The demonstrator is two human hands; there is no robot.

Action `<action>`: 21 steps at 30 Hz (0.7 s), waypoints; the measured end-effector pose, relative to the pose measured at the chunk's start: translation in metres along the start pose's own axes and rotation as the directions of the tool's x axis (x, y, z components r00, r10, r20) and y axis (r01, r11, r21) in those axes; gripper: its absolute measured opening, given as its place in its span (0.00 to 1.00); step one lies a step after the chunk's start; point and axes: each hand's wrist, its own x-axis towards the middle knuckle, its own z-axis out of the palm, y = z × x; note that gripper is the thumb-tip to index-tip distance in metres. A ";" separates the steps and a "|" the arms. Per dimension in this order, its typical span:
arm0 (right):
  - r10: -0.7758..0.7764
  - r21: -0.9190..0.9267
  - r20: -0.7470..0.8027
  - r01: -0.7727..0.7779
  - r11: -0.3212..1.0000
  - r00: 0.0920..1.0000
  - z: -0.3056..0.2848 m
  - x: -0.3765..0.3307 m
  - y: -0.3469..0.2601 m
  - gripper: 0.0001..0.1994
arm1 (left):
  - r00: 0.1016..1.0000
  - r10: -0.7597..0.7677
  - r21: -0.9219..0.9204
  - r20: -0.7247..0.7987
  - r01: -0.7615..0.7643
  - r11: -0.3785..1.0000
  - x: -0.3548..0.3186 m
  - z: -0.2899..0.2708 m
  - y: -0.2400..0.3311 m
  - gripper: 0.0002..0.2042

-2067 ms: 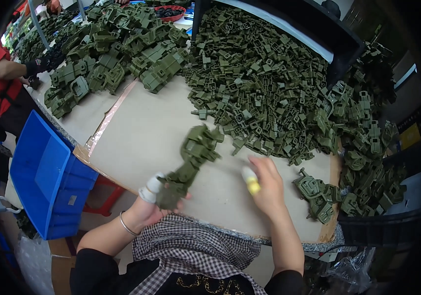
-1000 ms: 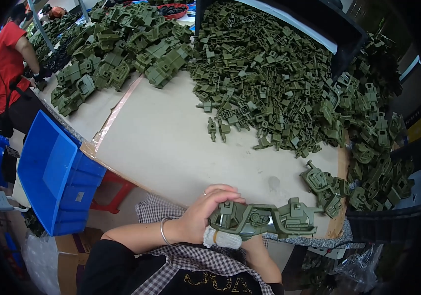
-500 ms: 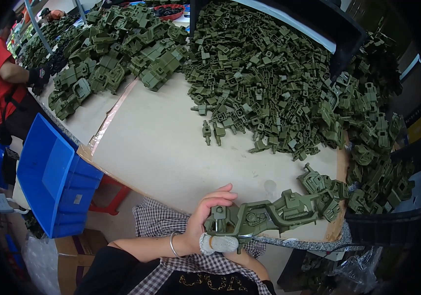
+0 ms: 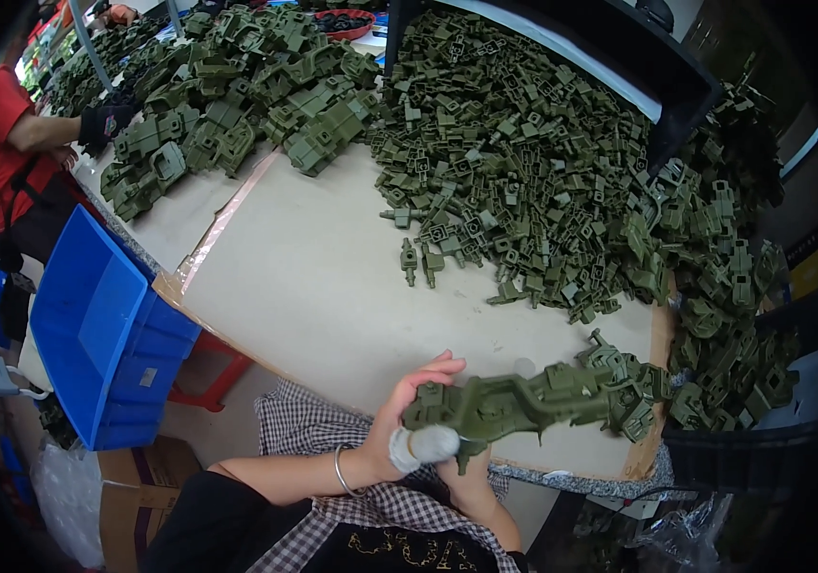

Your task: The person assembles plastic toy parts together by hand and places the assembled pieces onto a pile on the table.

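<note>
My left hand [image 4: 393, 423], its thumb wrapped in a white cloth cover, grips the left end of a long olive-green plastic toy vehicle body [image 4: 498, 408]. The body is slightly blurred and held over the table's near edge. My right hand [image 4: 461, 477] comes up under the same part; its fingers are hidden behind it. Close to the body's right end, a few more green plastic parts [image 4: 630, 390] lie on the table.
A big heap of small green parts [image 4: 523, 162] covers the table's far side. Larger green bodies [image 4: 323, 119] are piled at the far left, more at the right edge [image 4: 710, 315]. A blue bin [image 4: 132, 334] stands at the left, near a person in red [image 4: 8, 143].
The vehicle body has tilted and shifted slightly in my hands, and my left thumb has moved a little up. At the left, the other person's gloved hand has moved up along the pile.
</note>
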 end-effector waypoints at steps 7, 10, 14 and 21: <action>0.252 0.060 0.029 -0.254 0.965 0.967 -0.036 0.010 -0.009 0.11 | 0.976 -0.203 -0.312 0.077 0.217 0.925 -0.009 -0.007 -0.002 0.34; 0.220 -0.284 0.297 -0.134 0.949 0.929 -0.061 0.017 -0.026 0.09 | 0.860 -0.436 -0.392 0.266 0.510 0.766 0.008 -0.046 -0.001 0.42; 0.237 -0.237 0.501 -0.132 0.963 0.832 -0.063 0.002 -0.024 0.15 | 0.820 -0.458 -0.280 0.343 0.555 0.784 0.026 -0.038 0.002 0.36; -0.135 -0.861 -0.315 -0.223 0.458 0.939 -0.192 -0.015 0.005 0.32 | 0.828 -0.521 -0.352 0.208 0.560 0.750 0.019 -0.047 0.006 0.31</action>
